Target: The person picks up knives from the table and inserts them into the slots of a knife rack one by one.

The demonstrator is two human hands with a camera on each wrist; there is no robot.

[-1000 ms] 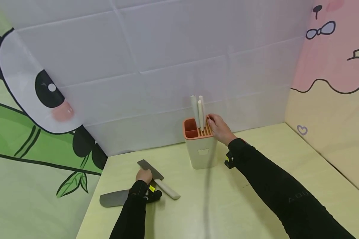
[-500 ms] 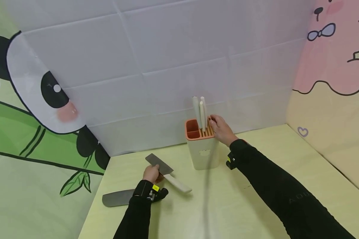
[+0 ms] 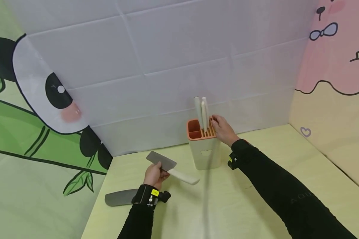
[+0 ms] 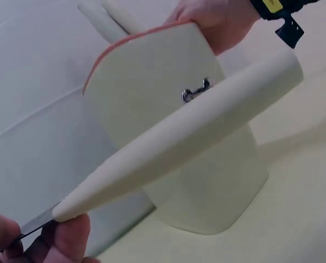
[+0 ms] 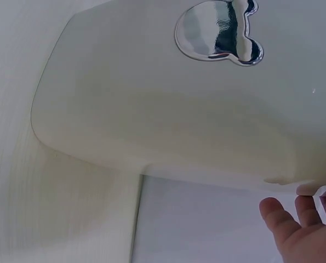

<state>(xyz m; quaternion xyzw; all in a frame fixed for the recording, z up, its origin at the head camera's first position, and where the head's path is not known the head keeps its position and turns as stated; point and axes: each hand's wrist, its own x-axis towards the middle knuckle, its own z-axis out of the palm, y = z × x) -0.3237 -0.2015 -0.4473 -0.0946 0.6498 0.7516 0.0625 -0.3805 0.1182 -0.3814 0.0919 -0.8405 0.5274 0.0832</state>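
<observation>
White-handled knife (image 3: 162, 162) is held in the left hand (image 3: 153, 175), lifted clear of the table (image 3: 242, 215), between the left edge and the knife holder (image 3: 201, 154) by the back edge. Blade is pinched between thumb and fingers right by the handle joint; hand barely parted. Rim of the holder is gripped at its right side by the right hand (image 3: 224, 131), fingers bent over it. Second blade (image 3: 121, 198) is seen lying toward the left edge, its handle hidden behind the left wrist.

Handling, judged: moderate weight, stiff thin blade, smooth handle possibly slippery if wet; not fragile, but sharp. Cutting edge not clearly distinguished. A safer hold would be had mid-handle; by the blade, only the flat faces or spine should be pinched.

Views: in the head view the holder's slots (image 3: 208, 133) and three pale handles (image 3: 200, 111) are shown; slots are hidden in both wrist views. In the left wrist view the pinch at the joint and the handle's tapered shape are made plain. In the right wrist view the mirror-like emblem (image 5: 223, 33) is shown large, but the held knife is missing.
</observation>
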